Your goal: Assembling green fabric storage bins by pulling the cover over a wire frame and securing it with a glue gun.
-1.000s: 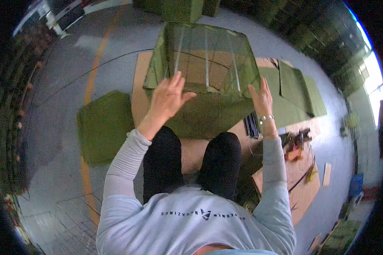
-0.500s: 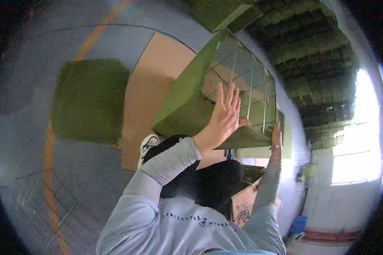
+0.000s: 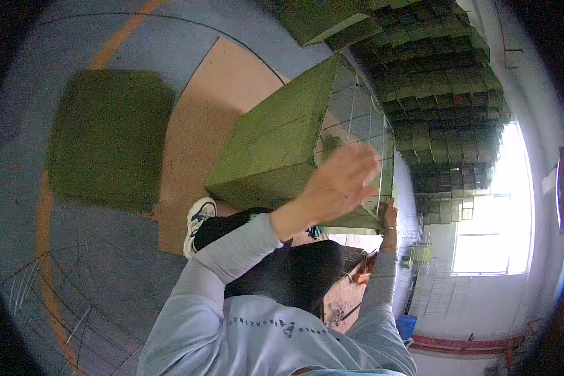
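A large olive-green fabric-covered box (image 3: 269, 141) stands in front of me, turned so its open side faces right. Thin metal wires (image 3: 352, 116) run across that open side as a grid. My left hand (image 3: 341, 182) is over the near edge of this side, somewhat smeared by motion; its thumb stands apart from the fingers and nothing shows in it. Whether it touches the wires I cannot tell. At the box's near right corner, my right hand (image 3: 390, 218) rests upright with fingers stretched along the edge.
Under the box lies a tan board (image 3: 200, 119). A dark green square panel (image 3: 109, 138) lies on the floor to the left, beside an orange floor line (image 3: 46, 225). Stacked green boxes (image 3: 445, 94) rise at the far right near a bright window (image 3: 495, 238). Wire frames (image 3: 28, 282) lie lower left.
My left hand has come down and right from its raised, flat pose. The box has turned slightly, its green top showing more. My right hand has stayed at the box's right corner.
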The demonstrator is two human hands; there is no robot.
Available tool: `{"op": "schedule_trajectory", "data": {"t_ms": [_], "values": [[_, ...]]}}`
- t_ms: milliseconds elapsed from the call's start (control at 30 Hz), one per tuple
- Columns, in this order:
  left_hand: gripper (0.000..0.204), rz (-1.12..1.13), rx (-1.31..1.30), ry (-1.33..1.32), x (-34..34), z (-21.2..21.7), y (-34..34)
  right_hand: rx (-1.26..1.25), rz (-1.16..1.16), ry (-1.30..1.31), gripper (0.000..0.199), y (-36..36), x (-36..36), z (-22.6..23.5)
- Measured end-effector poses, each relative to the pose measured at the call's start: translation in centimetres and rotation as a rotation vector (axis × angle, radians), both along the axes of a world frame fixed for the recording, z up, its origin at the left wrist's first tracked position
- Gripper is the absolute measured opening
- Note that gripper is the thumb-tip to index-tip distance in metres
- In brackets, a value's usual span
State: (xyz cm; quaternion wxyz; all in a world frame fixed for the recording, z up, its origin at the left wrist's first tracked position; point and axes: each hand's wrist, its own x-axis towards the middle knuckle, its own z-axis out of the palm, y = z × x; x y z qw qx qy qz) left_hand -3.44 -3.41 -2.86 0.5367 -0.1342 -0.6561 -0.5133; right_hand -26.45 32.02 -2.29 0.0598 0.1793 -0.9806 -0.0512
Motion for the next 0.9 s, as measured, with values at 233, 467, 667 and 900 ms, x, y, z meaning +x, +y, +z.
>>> {"op": "schedule_trajectory", "data": {"t_ms": [233, 467, 667, 900], "values": [[0.037, 0.267, -0.634, -0.358, 2.2, -2.2, -4.1, -0.202, -0.070, -0.031, 0.048, 0.6, 0.4, -0.3], [0.033, 0.434, -0.651, -0.233, 4.0, -3.4, -6.5, -0.198, 0.166, 0.071, 0.046, -6.2, -1.0, 0.8], [0.020, 0.494, -0.763, -0.106, -0.5, -4.3, 4.1, -0.353, 0.219, 0.454, 0.042, -7.8, -7.9, 4.7], [0.035, 0.221, -0.855, -0.499, -3.3, -2.0, 13.1, -0.607, 0.302, 0.098, 0.033, -14.2, 10.0, 3.2]]}}
